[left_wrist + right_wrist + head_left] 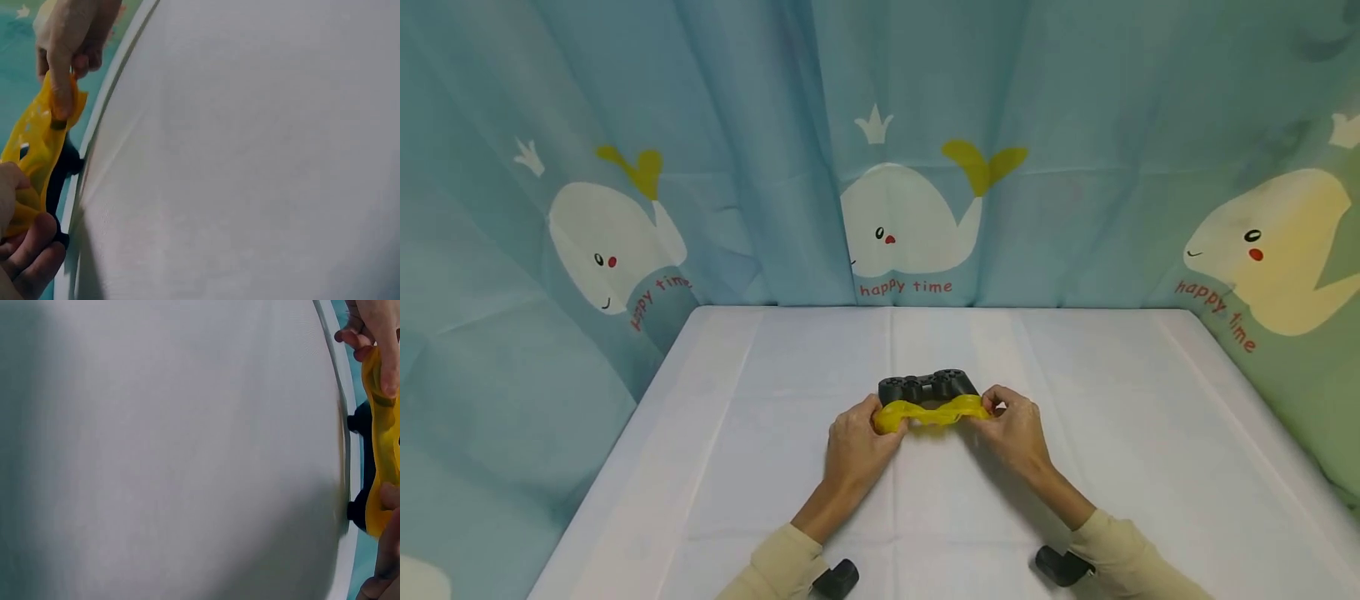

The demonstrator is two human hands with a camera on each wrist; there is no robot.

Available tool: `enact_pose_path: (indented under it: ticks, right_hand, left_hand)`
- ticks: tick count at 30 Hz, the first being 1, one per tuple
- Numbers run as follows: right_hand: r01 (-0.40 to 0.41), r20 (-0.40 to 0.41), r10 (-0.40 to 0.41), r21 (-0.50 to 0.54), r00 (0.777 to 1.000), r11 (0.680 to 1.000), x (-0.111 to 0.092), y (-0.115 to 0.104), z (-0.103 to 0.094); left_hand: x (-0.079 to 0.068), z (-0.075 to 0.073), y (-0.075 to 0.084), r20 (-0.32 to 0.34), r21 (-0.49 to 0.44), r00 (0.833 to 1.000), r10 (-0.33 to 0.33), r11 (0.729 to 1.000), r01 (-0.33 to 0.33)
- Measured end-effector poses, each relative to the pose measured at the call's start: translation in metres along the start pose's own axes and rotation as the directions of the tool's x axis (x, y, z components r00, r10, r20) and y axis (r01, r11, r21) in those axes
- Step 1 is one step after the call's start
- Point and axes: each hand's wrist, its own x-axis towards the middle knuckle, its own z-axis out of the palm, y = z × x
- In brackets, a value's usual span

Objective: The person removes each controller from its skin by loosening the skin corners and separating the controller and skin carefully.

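A yellow, soft, see-through controller cover [932, 412] is held up between both hands. Its left end is pinched by my left hand [857, 442], thumb on the near side. The right end is in the pinch of my right hand [1017, 429]. Just behind the cover lies a black game controller [928, 385], its sticks and buttons facing up. Both wrist views show the yellow cover [39, 150] against the controller [365, 453], whose dark edge and two knobs stick out past it. How far the cover wraps the controller I cannot tell.
A white cloth covers the table [775, 467]. Blue-green curtains [760, 150] with printed whales hang along its back and sides. Black devices, a left one [837, 579] and a right one [1063, 567], are at the sleeve cuffs.
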Motion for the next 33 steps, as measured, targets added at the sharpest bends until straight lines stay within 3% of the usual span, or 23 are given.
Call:
enact_pose_path:
  ticks: [10, 12, 16, 19, 23, 26, 29, 33]
  right_hand:
    - [0.040, -0.015, -0.043, -0.132, 0.999, 0.990, -0.004, -0.008, 0.009]
    - [0.084, 0.005, -0.084, -0.200, 0.996, 0.976, -0.006, -0.011, 0.014]
    - [0.194, 0.091, -0.173, -0.347, 0.981, 0.918, -0.010, -0.019, 0.022]
    - [0.209, 0.140, -0.167, -0.390, 0.976, 0.897, -0.008, -0.018, 0.020]
    - [0.204, 0.177, -0.140, -0.424, 0.974, 0.883, -0.008, -0.011, 0.011]
    - [0.217, 0.179, -0.151, -0.443, 0.972, 0.870, -0.010, -0.008, 0.007]
    - [0.231, 0.173, -0.174, -0.406, 0.969, 0.884, -0.013, -0.006, 0.005]
    - [0.338, 0.228, -0.270, -0.349, 0.935, 0.874, -0.012, -0.008, 0.005]
  left_hand:
    - [0.006, 0.002, -0.006, -0.006, 0.038, 0.999, -0.044, 0.998, 0.045]
    - [0.007, 0.004, -0.005, -0.012, 0.036, 0.999, -0.046, 0.998, 0.047]
    - [0.007, 0.009, -0.002, -0.005, 0.024, 0.999, -0.046, 0.999, 0.046]
    - [0.006, 0.009, -0.001, 0.042, 0.096, 0.998, -0.038, 0.995, 0.034]
    - [0.001, 0.002, -0.003, 0.127, 0.205, 0.992, 0.009, 0.978, -0.035]
    - [0.000, -0.003, -0.002, 0.177, 0.218, 0.980, 0.087, 0.968, -0.125]
    - [0.001, -0.006, -0.003, 0.214, 0.241, 0.962, 0.168, 0.946, -0.219]
    - [0.001, -0.009, -0.007, 0.232, 0.279, 0.950, 0.210, 0.921, -0.271]
